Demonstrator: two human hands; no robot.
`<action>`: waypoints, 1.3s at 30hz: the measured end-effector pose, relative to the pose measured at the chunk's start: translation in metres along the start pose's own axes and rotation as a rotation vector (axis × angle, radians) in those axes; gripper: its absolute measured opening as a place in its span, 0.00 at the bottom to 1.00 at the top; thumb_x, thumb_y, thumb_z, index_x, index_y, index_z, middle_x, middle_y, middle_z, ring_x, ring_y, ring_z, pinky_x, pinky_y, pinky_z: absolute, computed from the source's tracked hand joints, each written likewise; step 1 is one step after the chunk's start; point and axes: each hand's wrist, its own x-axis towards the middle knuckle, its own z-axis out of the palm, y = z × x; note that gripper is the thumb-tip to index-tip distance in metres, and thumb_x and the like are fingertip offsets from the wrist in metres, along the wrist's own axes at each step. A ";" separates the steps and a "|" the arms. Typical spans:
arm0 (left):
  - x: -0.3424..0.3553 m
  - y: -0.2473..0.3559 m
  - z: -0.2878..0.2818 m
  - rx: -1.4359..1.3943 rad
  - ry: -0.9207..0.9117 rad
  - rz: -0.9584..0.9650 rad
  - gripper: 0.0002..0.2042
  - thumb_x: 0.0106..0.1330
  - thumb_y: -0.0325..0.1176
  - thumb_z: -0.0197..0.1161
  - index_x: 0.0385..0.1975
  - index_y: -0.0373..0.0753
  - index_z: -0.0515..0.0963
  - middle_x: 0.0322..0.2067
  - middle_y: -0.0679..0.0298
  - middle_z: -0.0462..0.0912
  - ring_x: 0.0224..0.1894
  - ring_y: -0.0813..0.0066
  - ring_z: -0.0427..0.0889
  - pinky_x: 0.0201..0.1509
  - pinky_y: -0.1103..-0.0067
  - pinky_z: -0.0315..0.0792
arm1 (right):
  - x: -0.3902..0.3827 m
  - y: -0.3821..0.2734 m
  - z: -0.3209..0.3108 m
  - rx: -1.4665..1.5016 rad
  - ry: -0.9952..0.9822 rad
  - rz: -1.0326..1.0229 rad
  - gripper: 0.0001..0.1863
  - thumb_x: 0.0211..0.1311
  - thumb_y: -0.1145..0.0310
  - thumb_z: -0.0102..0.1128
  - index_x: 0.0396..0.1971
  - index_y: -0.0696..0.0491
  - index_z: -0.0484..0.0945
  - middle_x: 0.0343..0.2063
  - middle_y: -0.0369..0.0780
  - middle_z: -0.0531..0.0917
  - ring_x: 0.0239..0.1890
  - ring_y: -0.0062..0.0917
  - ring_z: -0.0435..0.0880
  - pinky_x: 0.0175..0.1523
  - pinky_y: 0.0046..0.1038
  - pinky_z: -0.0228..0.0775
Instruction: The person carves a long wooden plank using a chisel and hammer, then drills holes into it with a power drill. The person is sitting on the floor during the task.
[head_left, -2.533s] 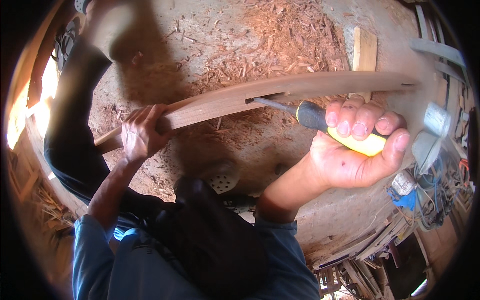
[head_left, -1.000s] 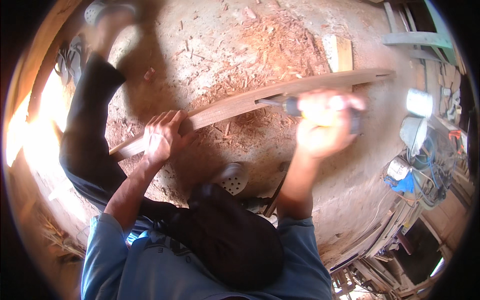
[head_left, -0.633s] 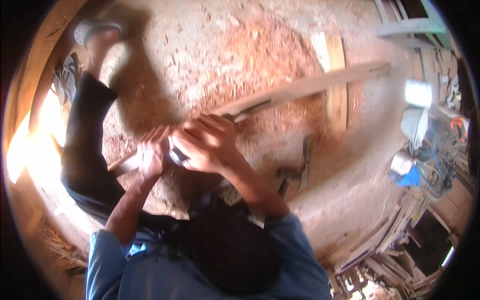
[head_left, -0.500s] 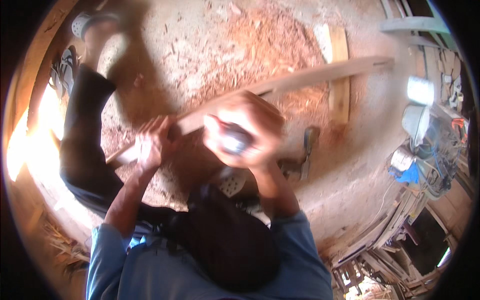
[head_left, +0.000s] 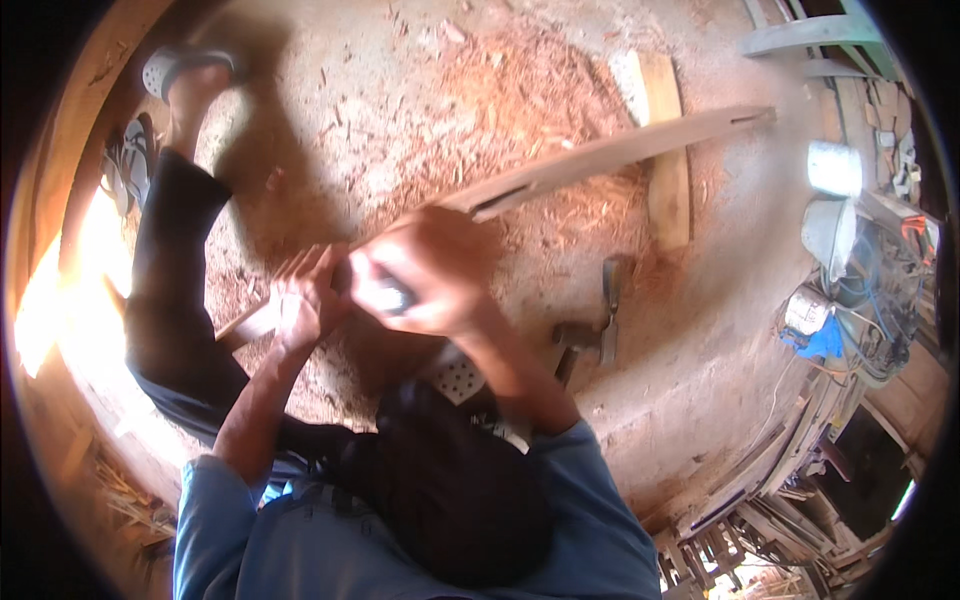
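Note:
A long wooden board slants from lower left to upper right, with a dark slot cut near its middle and another near its far end. My left hand is wrapped over the board's near-left part. Just to its right, my right hand is closed in a fist around a tool whose round, shiny dark handle end shows between the fingers. Motion blur and the fist hide the rest of that tool, so its kind does not show. The two hands are close together above the board.
A short timber lies crosswise under the board's far part. Wood shavings cover the floor. A chisel-like tool and a hammer-like tool lie right of my right arm. White containers and tangled cords stand at the right.
My right hand has moved left and slightly down along the board with its tool, closer to my left hand. The left hand stays on the board.

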 end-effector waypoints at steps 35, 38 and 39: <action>-0.001 0.004 -0.001 0.051 -0.103 -0.119 0.25 0.45 0.37 0.81 0.47 0.45 0.84 0.43 0.59 0.88 0.45 0.56 0.88 0.51 0.64 0.81 | 0.023 0.035 -0.126 0.754 0.443 0.338 0.18 0.79 0.53 0.50 0.38 0.55 0.73 0.21 0.40 0.78 0.21 0.26 0.75 0.30 0.33 0.75; -0.002 0.004 0.000 0.048 -0.096 -0.115 0.22 0.48 0.35 0.78 0.46 0.44 0.84 0.42 0.59 0.88 0.43 0.57 0.88 0.51 0.65 0.82 | 0.024 0.033 -0.120 0.765 0.492 0.359 0.17 0.78 0.55 0.52 0.38 0.55 0.72 0.20 0.41 0.78 0.20 0.27 0.74 0.29 0.33 0.75; -0.002 0.004 0.001 0.059 -0.090 -0.110 0.22 0.48 0.35 0.77 0.46 0.44 0.84 0.42 0.60 0.88 0.43 0.56 0.88 0.51 0.65 0.81 | 0.025 0.032 -0.118 0.786 0.465 0.333 0.16 0.77 0.56 0.52 0.38 0.56 0.72 0.20 0.41 0.78 0.20 0.27 0.75 0.29 0.34 0.76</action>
